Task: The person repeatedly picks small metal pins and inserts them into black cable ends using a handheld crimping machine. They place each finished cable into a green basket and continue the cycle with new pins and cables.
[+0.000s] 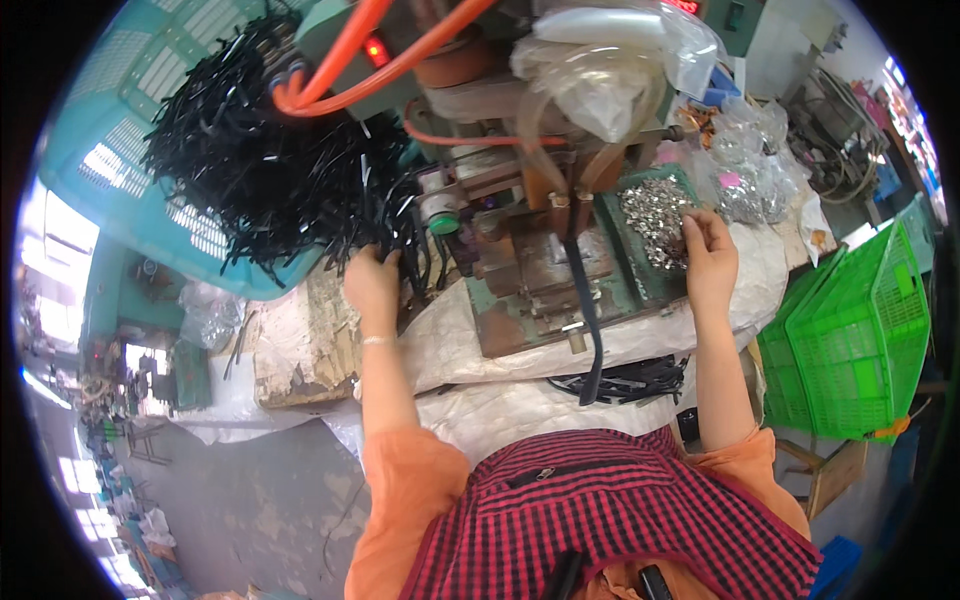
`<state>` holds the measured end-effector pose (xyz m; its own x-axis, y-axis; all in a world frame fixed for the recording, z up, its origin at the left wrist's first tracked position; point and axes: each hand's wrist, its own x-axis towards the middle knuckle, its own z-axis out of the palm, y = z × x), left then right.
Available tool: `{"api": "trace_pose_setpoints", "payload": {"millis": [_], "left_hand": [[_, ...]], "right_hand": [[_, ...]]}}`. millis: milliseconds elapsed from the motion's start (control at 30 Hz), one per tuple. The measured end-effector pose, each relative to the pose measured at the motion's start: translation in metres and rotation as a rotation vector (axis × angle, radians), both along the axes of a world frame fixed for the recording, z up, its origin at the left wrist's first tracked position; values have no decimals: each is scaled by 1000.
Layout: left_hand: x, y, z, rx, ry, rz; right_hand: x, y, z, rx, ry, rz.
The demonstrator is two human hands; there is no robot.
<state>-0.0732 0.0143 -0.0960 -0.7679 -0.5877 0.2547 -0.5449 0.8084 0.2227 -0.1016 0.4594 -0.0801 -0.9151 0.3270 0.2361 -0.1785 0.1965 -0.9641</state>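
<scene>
My left hand [373,288] is at the near edge of a big heap of black strips [270,150], its fingers closed on a strip there, partly hidden. By the right edge of a green tray [640,283] is my right hand [711,262]. Its thumb and fingers are curled together over small shiny metal pieces [655,222]; what they pinch is too small to make out. Between my hands stands a bench press machine [540,265] with a worn metal base. One long black strip [583,315] hangs down its front, past the base's near edge.
A turquoise crate [110,150] surrounds the heap at left. Orange air hoses [430,50] cross above. More black strips [640,380] lie below the press. Clear bags of parts [745,180] sit at back right, and green crates [850,340] stand to the right.
</scene>
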Motion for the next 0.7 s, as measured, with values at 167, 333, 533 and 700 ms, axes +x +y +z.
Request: {"api": "trace_pose_setpoints", "payload": {"millis": [167, 333, 533, 700], "left_hand": [[46, -43, 3, -74, -64, -141], [60, -72, 2, -120, 129, -254], [51, -50, -17, 544, 587, -262], [36, 10, 4, 1037, 904, -196]], "right_hand": [[31, 26, 18, -273, -98, 146], [37, -34, 71, 88, 113, 370], [25, -103, 78, -29, 149, 478], [35, -109, 75, -122, 108, 483]]}}
